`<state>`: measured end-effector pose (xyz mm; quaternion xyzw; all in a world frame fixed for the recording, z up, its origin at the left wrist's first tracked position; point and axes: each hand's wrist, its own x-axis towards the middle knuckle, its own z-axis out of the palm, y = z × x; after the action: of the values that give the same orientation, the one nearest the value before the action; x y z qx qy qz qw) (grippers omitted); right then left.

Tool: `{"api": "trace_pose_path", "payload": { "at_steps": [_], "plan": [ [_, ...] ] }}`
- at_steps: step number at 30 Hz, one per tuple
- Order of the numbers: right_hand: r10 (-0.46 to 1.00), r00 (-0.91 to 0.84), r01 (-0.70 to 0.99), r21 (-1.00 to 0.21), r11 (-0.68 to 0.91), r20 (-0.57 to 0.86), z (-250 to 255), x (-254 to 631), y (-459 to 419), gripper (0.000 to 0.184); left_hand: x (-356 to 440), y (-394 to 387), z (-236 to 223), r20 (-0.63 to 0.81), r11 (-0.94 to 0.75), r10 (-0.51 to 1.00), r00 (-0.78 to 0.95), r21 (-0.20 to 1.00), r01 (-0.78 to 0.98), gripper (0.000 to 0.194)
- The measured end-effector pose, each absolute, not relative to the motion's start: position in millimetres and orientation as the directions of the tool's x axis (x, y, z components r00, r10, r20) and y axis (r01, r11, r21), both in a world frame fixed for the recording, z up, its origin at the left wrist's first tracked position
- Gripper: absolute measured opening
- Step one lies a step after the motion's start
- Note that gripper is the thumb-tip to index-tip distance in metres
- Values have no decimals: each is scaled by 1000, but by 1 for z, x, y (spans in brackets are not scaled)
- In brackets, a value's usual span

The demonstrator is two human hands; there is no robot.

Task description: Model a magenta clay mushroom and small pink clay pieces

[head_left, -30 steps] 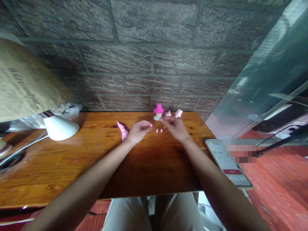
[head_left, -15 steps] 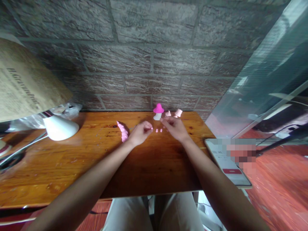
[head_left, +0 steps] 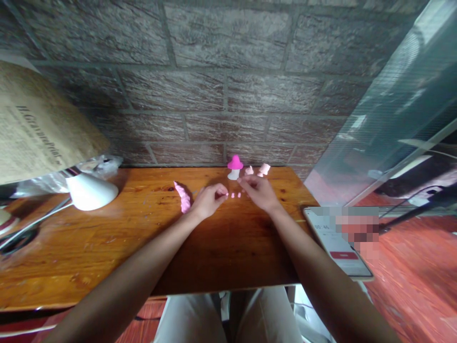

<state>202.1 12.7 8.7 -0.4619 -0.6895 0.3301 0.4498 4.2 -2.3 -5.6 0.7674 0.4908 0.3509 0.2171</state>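
Note:
My left hand (head_left: pixel 210 199) is closed in a pinch on a small pink clay piece (head_left: pixel 227 194), low over the table. Just right of it, two more small pink pieces (head_left: pixel 233 195) lie in a row. My right hand (head_left: pixel 261 191) has thumb and forefinger together near the foot of a clay mushroom; whatever is between them is too small to make out. The mushroom stands upright, with a bright pink cap (head_left: pixel 235 163) and a white stem (head_left: pixel 233 174). Beside my left wrist lies a long, lumpy pink clay strip (head_left: pixel 183 199).
Pale pink lumps (head_left: pixel 264 169) sit behind my right hand. A brick wall (head_left: pixel 200 95) borders the wooden table (head_left: pixel 117 238) at the back. On the left are a white lamp-like object (head_left: pixel 92 191) and a brown paper bag (head_left: pixel 43 128); a phone (head_left: pixel 339 247) lies at the right edge.
My left hand has shifted slightly right and down, bringing its pink piece closer in line with the two on the table. My right hand has hardly moved.

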Motion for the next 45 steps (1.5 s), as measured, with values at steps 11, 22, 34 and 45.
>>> {"api": "trace_pose_path", "payload": {
  "at_steps": [11,22,34,45],
  "plan": [
    [926,-176,337,-863,376,334,9,202,13,47,2,1,-7,338,-454,891,304,662,596,8],
    [911,-209,369,-834,410,356,5,203,15,42,-1,8,-14,313,-413,910,270,705,576,6],
    [869,-296,345,-804,485,397,6,203,14,31,1,5,-12,389,-467,884,258,758,456,10],
    [843,-393,226,-850,476,368,12,198,6,29,9,-8,-1,476,-517,856,204,767,380,16]
  ]
}}
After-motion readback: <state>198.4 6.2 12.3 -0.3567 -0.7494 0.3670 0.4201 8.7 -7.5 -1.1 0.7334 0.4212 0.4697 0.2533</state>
